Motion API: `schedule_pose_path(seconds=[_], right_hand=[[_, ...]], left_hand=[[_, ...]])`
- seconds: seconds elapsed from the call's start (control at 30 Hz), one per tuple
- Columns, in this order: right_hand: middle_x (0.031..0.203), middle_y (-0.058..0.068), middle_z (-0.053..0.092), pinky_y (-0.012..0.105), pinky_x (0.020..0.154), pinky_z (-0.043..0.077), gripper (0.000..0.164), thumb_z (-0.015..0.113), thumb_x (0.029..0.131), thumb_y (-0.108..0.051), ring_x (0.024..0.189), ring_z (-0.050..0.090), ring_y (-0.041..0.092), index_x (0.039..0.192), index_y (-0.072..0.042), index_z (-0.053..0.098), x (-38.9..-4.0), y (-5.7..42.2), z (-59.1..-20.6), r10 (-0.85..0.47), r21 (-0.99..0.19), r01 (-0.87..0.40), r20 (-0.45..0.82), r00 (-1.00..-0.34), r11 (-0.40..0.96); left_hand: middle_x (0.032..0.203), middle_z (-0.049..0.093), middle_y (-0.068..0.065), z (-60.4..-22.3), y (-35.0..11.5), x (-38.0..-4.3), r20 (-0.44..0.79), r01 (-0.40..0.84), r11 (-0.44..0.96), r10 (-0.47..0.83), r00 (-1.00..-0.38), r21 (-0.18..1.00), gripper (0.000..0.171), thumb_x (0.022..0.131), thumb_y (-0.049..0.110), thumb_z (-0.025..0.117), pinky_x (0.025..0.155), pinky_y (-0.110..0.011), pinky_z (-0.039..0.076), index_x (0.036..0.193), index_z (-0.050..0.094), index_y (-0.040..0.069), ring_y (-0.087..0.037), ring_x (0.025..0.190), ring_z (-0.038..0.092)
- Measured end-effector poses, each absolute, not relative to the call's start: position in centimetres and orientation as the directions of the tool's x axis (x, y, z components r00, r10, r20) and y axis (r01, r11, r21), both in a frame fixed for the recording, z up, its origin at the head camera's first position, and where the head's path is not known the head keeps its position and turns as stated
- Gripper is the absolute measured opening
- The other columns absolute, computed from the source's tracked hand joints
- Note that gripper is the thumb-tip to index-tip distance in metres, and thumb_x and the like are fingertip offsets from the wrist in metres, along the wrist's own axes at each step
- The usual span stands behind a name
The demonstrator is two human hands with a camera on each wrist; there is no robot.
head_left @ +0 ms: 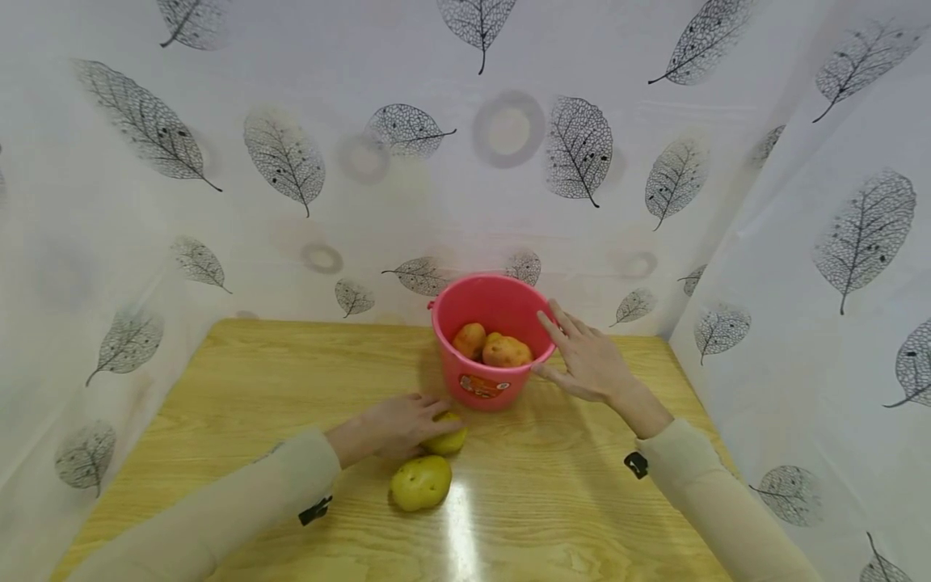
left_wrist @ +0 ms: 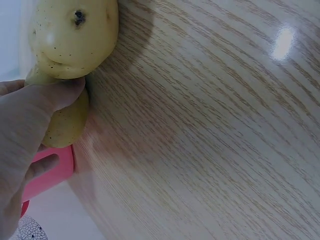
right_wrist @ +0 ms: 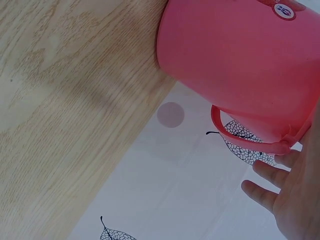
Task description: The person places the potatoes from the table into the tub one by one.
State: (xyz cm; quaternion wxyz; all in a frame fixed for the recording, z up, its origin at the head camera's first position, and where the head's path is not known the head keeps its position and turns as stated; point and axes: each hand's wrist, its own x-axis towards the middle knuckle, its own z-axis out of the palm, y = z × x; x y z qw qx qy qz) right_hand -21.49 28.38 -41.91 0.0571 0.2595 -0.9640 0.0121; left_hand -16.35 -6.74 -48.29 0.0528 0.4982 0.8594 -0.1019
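In the head view my left hand grips a yellow potato on the wooden table, in front of a pink bucket. The left wrist view shows the thumb on one side of this potato. A second, larger potato lies on the table just nearer to me. My right hand is at the right rim of the bucket, fingers spread and fairly straight. Inside the bucket lie several potatoes. From the right wrist, the bucket's pink handle hangs down the side near the fingers.
The light wooden table ends at the back against a white sheet printed with dark leaves. The same sheeting stands along the left and right sides. An orange label is on the bucket's front.
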Motion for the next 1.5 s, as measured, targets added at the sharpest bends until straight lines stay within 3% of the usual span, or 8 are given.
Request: schedule_pose_path(seconds=[0.37,1.07,1.27,1.5], right_hand=[[0.179,0.014,0.017,0.065,0.118,0.046,0.093,0.054,0.098,-0.066,0.152,0.044,0.047,0.168,-0.011,0.028,-21.4,28.3,-41.8,-0.499,-0.007,-0.504,0.130,-0.857,0.864],[0.178,0.015,0.018,0.064,0.114,0.050,0.092,0.054,0.098,-0.066,0.150,0.047,0.047,0.166,-0.010,0.031,-21.4,28.4,-41.9,-0.507,0.007,-0.510,0.130,-0.852,0.860],[0.178,0.014,0.018,0.064,0.114,0.050,0.091,0.056,0.098,-0.065,0.150,0.047,0.046,0.167,-0.011,0.030,-21.5,28.5,-42.1,-0.504,0.011,-0.507,0.128,-0.854,0.862],[0.178,0.016,0.020,0.064,0.113,0.051,0.092,0.053,0.098,-0.067,0.149,0.048,0.047,0.167,-0.009,0.031,-21.5,28.5,-41.9,-0.511,0.017,-0.514,0.140,-0.848,0.858]], left_hand=[[0.151,0.058,-0.007,-48.4,-6.9,-16.6,-0.174,0.862,0.496,0.844,-0.507,-0.107,0.068,0.098,0.038,0.074,0.114,-0.044,0.055,0.158,0.044,0.031,-0.027,0.136,0.061],[0.145,0.061,-0.011,-49.0,-8.7,-17.2,-0.187,0.821,0.560,0.800,-0.570,-0.109,0.077,0.090,0.053,0.079,0.114,-0.049,0.054,0.155,0.046,0.028,-0.029,0.131,0.065],[0.140,0.063,-0.015,-49.5,-9.5,-17.6,-0.128,0.803,0.594,0.795,-0.593,-0.032,0.079,0.085,0.049,0.084,0.112,-0.053,0.054,0.152,0.049,0.024,-0.035,0.126,0.065],[0.128,0.065,-0.016,-50.0,-10.7,-18.2,-0.064,0.791,0.611,0.790,-0.610,-0.002,0.078,0.081,0.047,0.085,0.105,-0.051,0.056,0.147,0.052,0.020,-0.033,0.114,0.066]])
